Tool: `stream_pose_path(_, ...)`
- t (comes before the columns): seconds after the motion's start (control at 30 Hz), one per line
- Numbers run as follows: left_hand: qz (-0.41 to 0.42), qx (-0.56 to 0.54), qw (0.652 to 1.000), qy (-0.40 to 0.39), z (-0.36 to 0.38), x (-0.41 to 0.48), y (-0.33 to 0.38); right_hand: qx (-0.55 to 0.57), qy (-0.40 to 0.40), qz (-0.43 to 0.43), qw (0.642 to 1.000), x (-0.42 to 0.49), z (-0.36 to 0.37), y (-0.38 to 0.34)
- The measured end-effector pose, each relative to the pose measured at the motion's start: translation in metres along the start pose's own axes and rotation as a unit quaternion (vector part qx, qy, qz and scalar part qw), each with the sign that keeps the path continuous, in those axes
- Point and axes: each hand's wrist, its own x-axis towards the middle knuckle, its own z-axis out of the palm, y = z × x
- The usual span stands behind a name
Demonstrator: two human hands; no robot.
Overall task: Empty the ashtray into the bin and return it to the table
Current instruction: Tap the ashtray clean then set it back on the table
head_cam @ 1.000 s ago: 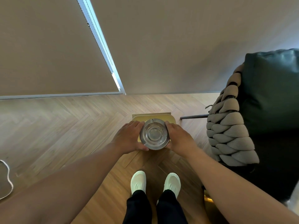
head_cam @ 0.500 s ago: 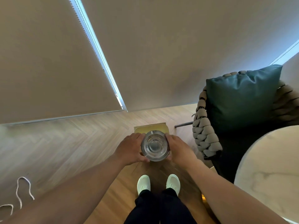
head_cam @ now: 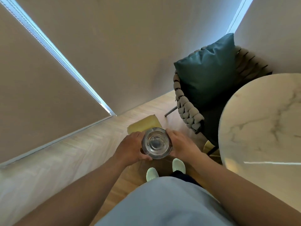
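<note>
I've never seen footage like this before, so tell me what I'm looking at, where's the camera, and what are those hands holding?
There is no machine here: a person wears a wide-angle camera on the head, looking down at their own arms and pale shoes. The left hand and right hand grip a round glass ashtray between them, above the wooden floor. Just beyond it stands a yellowish bin. To the right is a round marble table, with nothing visible on the part shown, and a woven chair with a dark green cushion.

White, grey-veined marble table [head_cam: 260, 128] — teal cushion [head_cam: 206, 74], clear glass ashtray [head_cam: 156, 145], yellow bin [head_cam: 145, 123], herringbone wood floor [head_cam: 65, 152].
</note>
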Motion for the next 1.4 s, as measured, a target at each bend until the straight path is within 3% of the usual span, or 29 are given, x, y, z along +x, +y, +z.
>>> stream_pose_path(0.3,0.127,0.028,0.987,-0.089,0.017,0.029,0.036,0.061,0.1,0.121,0.986,-0.066,0.013,0.024)
stream_pose_path(0.8,0.329,0.079,0.921,-0.192,0.106,0.016,0.19,0.117,0.197,0.315,0.921,-0.257,0.028,0.075)
stream_pose_path(1.1,0.371,0.099,0.895,-0.229,0.177,-0.033,0.298,0.141,0.238,0.351,0.894,-0.393,0.032,0.111)
stream_pose_path(1.27,0.382,0.078,0.899,-0.199,0.186,-0.04,0.345,0.136,0.252,0.364,0.886,-0.425,0.015,0.137)
stream_pose_path(1.4,0.391,0.119,0.885,-0.223,0.186,-0.021,0.38,0.125,0.255,0.378,0.881,-0.433,-0.002,0.159)
